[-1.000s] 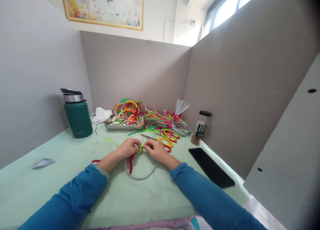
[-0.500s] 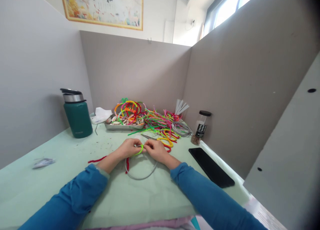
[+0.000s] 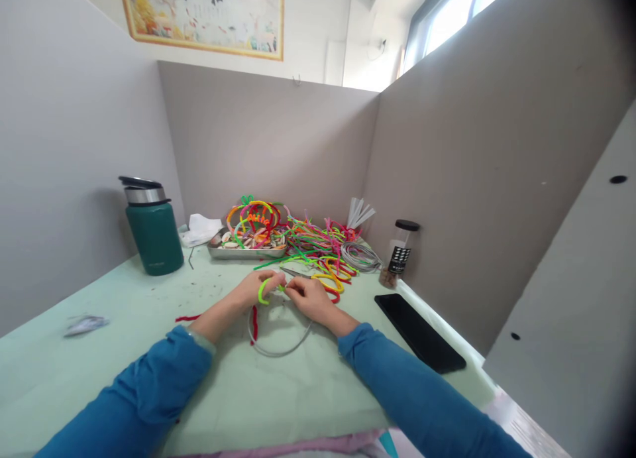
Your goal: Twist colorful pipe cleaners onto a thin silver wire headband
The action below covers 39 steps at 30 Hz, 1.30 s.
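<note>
My left hand (image 3: pixel 257 289) pinches a lime-green pipe cleaner (image 3: pixel 262 292), whose free end curls down in front of the fingers. Close beside it, my right hand (image 3: pixel 311 297) is closed on a grey wire hoop (image 3: pixel 281 355) at its top. The pipe cleaner is wound onto the hoop between the two hands; the fingertips hide much of that spot. The hoop's lower curve hangs toward me over the table. A red pipe cleaner (image 3: pixel 255 325) passes beneath my left hand, its other end showing left of the wrist.
Scissors (image 3: pixel 335 284) with yellow and red handles lie just beyond my right hand. Behind stand a metal tray (image 3: pixel 247 253) of small pieces and a heap of coloured pipe cleaners (image 3: pixel 318 239). A green bottle (image 3: pixel 155 239) is left; a jar (image 3: pixel 399 254) and black phone (image 3: pixel 420 332) right.
The lime-green pipe cleaner's free end has swung over to the left, in front of my left hand. My left fingers have shifted slightly; my right hand stays at the hoop.
</note>
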Available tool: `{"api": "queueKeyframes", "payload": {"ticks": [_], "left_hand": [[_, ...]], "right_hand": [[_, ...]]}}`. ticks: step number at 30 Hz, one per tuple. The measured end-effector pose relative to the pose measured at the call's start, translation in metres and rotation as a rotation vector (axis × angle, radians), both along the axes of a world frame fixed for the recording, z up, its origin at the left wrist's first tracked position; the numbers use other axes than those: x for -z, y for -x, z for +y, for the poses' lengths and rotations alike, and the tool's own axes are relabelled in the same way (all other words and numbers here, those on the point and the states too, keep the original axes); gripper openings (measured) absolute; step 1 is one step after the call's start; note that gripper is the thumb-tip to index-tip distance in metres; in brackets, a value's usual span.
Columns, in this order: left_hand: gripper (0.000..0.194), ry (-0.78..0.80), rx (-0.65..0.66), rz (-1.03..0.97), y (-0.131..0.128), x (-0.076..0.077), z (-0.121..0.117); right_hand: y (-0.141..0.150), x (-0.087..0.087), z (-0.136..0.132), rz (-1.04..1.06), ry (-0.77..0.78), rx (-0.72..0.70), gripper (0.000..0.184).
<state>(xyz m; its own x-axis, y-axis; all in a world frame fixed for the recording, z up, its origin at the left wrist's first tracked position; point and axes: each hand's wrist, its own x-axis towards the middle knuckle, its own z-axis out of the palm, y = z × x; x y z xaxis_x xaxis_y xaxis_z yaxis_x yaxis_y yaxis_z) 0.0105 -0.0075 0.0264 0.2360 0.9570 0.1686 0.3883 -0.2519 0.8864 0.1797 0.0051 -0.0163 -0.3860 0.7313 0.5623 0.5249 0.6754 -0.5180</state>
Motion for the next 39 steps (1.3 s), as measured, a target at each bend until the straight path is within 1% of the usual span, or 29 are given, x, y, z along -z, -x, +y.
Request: {"api": "queueKeyframes", "payload": {"ticks": [3,5,6,7,9,12,14,15,17,19,21,25,32,35,39], "left_hand": [[0.059,0.050,0.031,-0.266,0.004,0.001,0.002],[0.062,0.081,0.050,-0.373,0.006,0.002,0.004],[0.059,0.070,0.049,-0.384,0.007,0.002,0.005],[0.055,0.056,0.043,-0.358,0.007,0.002,0.004],[0.047,0.023,0.038,-0.242,0.006,0.001,0.002],[0.043,-0.006,0.105,-0.061,0.002,0.002,0.001],[0.040,-0.059,0.163,0.005,0.000,0.006,0.003],[0.040,-0.087,0.159,0.041,-0.001,0.008,0.005],[0.033,-0.102,0.046,0.141,0.000,0.014,0.010],[0.025,-0.067,-0.052,0.243,0.002,0.018,0.013],[0.025,-0.082,-0.059,0.316,0.003,0.020,0.015],[0.027,-0.179,-0.036,0.377,0.003,0.018,0.012],[0.026,-0.257,0.008,0.420,0.004,0.015,0.006],[0.027,-0.262,0.016,0.422,0.005,0.014,0.007],[0.028,-0.233,0.000,0.416,0.004,0.012,0.005]], "right_hand": [[-0.001,0.000,0.000,-0.004,0.007,0.001,0.017],[-0.001,0.000,-0.001,-0.004,0.006,-0.004,0.017],[-0.001,-0.001,-0.001,-0.002,0.003,-0.006,0.017],[-0.001,-0.001,-0.001,-0.001,0.000,-0.007,0.017],[-0.001,-0.001,-0.001,-0.002,-0.005,-0.003,0.017],[0.000,-0.002,0.000,-0.016,-0.008,0.014,0.017],[0.000,-0.002,0.000,-0.017,-0.004,0.015,0.016],[0.001,-0.002,0.000,-0.015,-0.003,0.013,0.016],[0.001,-0.002,0.000,-0.004,-0.003,0.009,0.016],[0.001,-0.002,0.000,0.002,-0.011,0.010,0.016],[0.001,-0.003,0.000,0.005,-0.017,0.014,0.016],[0.001,-0.002,0.000,0.002,-0.020,0.018,0.016],[0.001,-0.001,0.000,-0.002,-0.017,0.014,0.016],[0.000,-0.002,0.000,-0.014,-0.010,0.021,0.017],[0.000,-0.002,0.000,-0.014,-0.007,0.017,0.017]]}}
